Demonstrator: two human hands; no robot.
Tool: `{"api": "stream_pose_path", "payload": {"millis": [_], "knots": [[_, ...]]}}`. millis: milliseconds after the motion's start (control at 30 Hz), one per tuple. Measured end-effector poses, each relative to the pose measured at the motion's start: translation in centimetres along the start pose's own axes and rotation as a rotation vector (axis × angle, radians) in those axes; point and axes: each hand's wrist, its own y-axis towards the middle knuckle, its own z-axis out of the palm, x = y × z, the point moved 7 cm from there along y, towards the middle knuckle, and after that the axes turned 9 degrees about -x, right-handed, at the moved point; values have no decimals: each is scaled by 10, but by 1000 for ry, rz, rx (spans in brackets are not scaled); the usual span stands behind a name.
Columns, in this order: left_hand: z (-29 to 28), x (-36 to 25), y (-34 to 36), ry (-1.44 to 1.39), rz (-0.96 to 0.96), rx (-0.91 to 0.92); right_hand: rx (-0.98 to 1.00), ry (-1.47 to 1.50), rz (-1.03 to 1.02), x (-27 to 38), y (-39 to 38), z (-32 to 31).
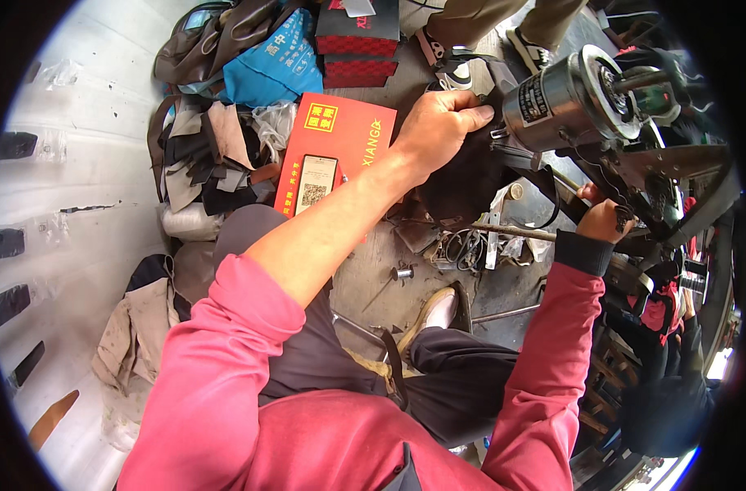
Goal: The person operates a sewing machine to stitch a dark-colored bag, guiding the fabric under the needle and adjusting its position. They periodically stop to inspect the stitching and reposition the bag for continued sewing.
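Note:
My left hand (443, 131) is closed, thumb against fingers, on the top edge of a black bag-like item (467, 176) with a loose strap. The bag sits against a metal machine, beside its silver cylindrical motor (545, 102). Lower on the machine's right side, my right hand (604, 219) is closed around a dark part that I cannot make out. Dark metal arms (676, 155) of the machine rise just beyond that hand.
A red box (348, 123) with a phone (316, 176) on it lies left of my forearm. Leather scraps (201, 164) and a blue bag (275, 69) are piled further left. Dark boxes (357, 41) stand at the back. Another person's shoes (530, 49) are beyond the machine. A spool (402, 272) lies on the floor.

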Motion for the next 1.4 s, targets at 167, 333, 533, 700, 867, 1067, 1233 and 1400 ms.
{"api": "stream_pose_path", "payload": {"millis": [167,333,533,700,867,1067,1233,1400], "knots": [[0,-5,-4,-25,-30,12,122,71,599,76,-45,-21],[0,-6,-4,-2,-27,27,-304,-572,145,146,-65,-128],[2,-12,-8,-38,-27,45,-193,-997,216,101,-54,-190],[5,-14,-10,-126,21,38,-176,-1073,342,61,-62,-212],[2,-6,-5,-41,-7,33,-186,-1069,311,17,-72,-245],[-1,-3,-5,-22,-4,39,-179,-1214,335,-26,-80,-274],[2,-6,-4,-11,33,37,-149,-1133,357,-1,-76,-257],[0,-6,-3,52,55,53,-228,-1034,228,26,-78,-239]]}}
